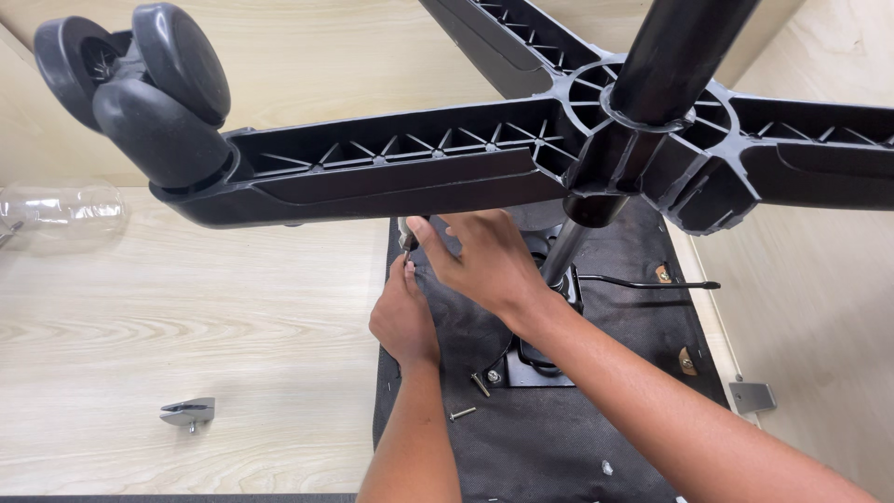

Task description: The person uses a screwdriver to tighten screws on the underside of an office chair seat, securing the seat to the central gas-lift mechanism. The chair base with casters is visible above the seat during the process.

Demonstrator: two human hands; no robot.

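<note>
Both hands were on the upturned chair seat (559, 438): right hand (484, 261) pinched a small tool (410, 240), left hand (402, 317) pressed loosely beside, screws (470, 396) loose nearby.

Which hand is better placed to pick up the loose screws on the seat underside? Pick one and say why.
Left, probably. The left hand rests on the black fabric seat underside, just above the two loose screws, and appears to hold nothing. The right hand sits higher, its fingers pinching a small tool.
</note>
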